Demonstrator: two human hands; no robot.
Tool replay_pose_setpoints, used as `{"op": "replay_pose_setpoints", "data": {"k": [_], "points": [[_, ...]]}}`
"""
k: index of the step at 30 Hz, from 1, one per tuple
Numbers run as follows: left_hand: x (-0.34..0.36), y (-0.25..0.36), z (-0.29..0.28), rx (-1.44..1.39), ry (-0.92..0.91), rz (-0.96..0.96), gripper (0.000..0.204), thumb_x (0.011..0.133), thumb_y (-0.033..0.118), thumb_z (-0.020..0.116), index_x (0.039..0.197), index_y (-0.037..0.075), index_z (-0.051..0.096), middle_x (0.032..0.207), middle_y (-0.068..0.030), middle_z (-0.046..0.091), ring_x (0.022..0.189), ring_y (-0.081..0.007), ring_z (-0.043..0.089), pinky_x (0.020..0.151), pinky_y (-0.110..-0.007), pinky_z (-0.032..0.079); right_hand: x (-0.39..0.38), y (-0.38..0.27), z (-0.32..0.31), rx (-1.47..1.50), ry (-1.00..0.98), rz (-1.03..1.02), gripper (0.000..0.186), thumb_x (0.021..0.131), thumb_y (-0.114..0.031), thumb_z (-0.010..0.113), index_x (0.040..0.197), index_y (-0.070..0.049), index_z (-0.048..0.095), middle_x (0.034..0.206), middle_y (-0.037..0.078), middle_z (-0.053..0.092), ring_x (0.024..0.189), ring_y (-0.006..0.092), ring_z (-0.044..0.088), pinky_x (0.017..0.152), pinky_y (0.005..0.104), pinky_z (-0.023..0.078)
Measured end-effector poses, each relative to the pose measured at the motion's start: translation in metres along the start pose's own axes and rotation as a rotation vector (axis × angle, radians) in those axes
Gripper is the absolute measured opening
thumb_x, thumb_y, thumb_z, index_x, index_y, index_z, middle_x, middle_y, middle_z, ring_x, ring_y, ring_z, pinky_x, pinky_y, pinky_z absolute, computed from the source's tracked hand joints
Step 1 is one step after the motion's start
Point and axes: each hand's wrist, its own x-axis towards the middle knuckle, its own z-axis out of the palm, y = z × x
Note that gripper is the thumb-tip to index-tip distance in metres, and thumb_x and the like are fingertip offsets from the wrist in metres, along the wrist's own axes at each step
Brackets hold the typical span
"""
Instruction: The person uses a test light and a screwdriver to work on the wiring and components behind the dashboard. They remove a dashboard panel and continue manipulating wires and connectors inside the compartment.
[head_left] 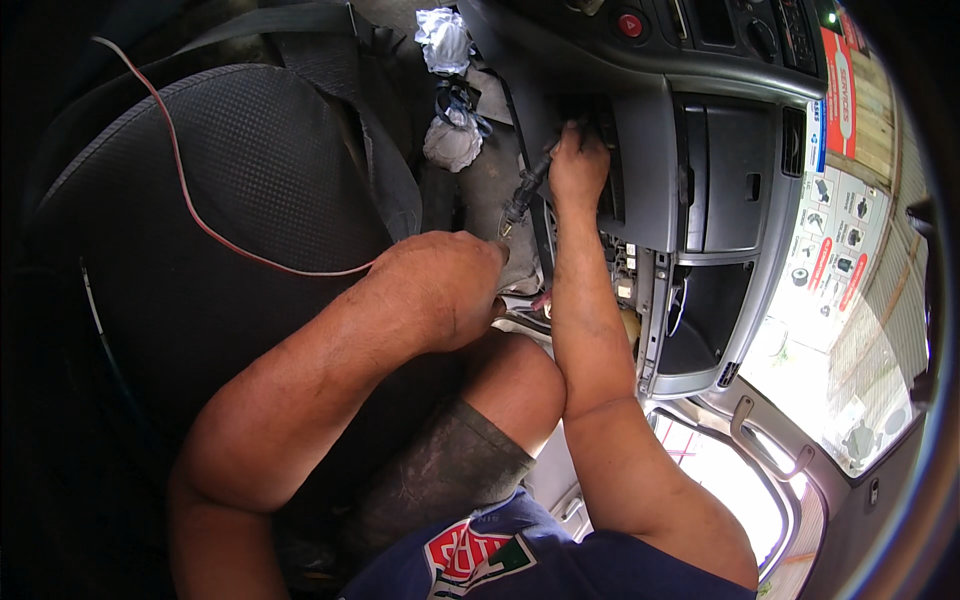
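My right hand (pixel 580 170) reaches into the dark opening at the middle of the dashboard, its fingers closed. From it, a black rod-like piece (pixel 525 192) slants down and left to a small brass-coloured metal tip. My left hand (pixel 450 285) is curled closed just below and left of that tip; what its fingers hold is hidden. A thin red-and-white wire (pixel 185 180) loops over the seat and disappears beneath my left wrist.
A dark textured seat (pixel 270 130) fills the left side. Two crumpled silvery-white bundles (pixel 445 40) lie on the floor beside dark cabling. To the right stand the grey dashboard (pixel 640 160), a glove compartment (pixel 728 175) and exposed connectors (pixel 628 265). My bent knee (pixel 520 375) is below my hands.
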Motion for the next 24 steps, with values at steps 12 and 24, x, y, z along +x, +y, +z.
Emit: {"op": "replay_pose_setpoints", "data": {"k": [12,24], "points": [[0.0024,-0.0015,0.0008,-0.005,-0.051,-0.011,0.058,0.102,0.045,0.074,0.135,-0.003,0.068,0.118,-0.0269,0.078,0.117,-0.0416,0.076,0.105,-0.052,0.058,0.0007,-0.0059,-0.0007,0.007,-0.001,0.004,0.041,0.107,-0.029,0.058,0.094,0.008,0.07,0.088,0.033,0.071,0.089,0.0543,0.069,0.081,0.0582,0.052],[0.0037,-0.0021,0.0016,0.02,-0.066,0.001,0.063,0.101,0.053,0.075,0.132,-0.001,0.071,0.119,-0.0276,0.077,0.118,-0.0419,0.075,0.106,-0.053,0.058,0.0022,-0.0072,-0.0001,-0.07,0.015,-0.091,0.038,0.105,-0.027,0.059,0.099,0.009,0.072,0.093,0.035,0.071,0.094,0.0566,0.069,0.084,0.0597,0.053]]}}
